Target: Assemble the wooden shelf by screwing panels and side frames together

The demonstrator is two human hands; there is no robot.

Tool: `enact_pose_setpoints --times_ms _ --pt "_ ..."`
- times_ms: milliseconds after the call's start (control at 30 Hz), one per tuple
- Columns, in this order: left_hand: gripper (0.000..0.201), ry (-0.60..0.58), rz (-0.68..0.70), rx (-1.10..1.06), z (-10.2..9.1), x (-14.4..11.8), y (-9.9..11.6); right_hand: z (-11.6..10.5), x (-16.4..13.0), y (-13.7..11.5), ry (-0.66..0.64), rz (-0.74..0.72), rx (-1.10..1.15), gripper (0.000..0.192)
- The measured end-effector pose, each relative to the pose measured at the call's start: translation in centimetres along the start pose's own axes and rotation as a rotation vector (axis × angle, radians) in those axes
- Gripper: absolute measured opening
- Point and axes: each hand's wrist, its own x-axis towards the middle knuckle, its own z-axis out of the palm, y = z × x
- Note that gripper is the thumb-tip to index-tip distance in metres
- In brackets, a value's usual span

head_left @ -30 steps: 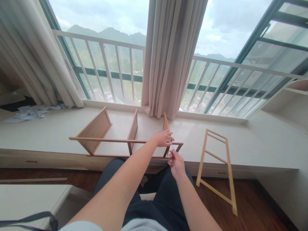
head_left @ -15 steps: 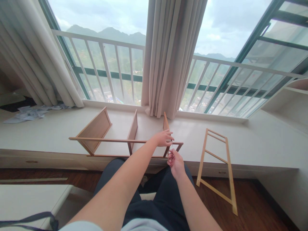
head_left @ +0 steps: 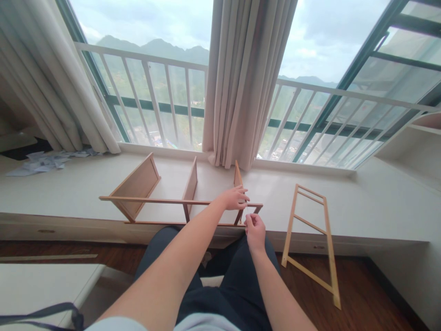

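Since a second ago the right hand [head_left: 255,231] has risen a little toward the rail, its fingers now pinched just below the joint; the left hand [head_left: 235,198] has not shifted. That left hand lies loosely curled over the top rail of the wooden shelf frame [head_left: 179,201], at its right end, pressing it steady. The right hand is closed on something small and thin, apparently a screw or a key, too small to tell which. By the look of it, the step in hand is fastening the right-end upright to the rail, and the next move would call for a fine turn at the joint while the left hand keeps the frame from sliding.

The shelf frame lies at centre frame on the pale window-seat worktop [head_left: 361,211], pale wood, three upright panels joined by thin rails. A ladder-like side frame [head_left: 312,239] leans against the worktop edge at lower right.
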Motion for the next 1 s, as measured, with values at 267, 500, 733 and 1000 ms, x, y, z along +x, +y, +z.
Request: enact_pose_setpoints --times_ms 267,500,733,1000 --pt "0.033 0.006 0.002 0.005 0.0 0.0 0.1 -0.7 -0.4 0.5 0.062 -0.115 -0.259 0.033" --pt "0.034 0.005 0.004 0.002 -0.1 0.0 0.1 -0.7 -0.5 1.0 0.105 -0.180 -0.262 0.033" --pt "0.035 -0.011 -0.010 0.002 -0.4 -0.1 0.3 -1.3 -0.2 0.7 0.114 -0.326 -0.361 0.030" --pt "0.036 -0.025 -0.007 0.009 -0.5 -0.2 0.4 -1.8 0.3 0.2 0.063 -0.509 -0.393 0.030"
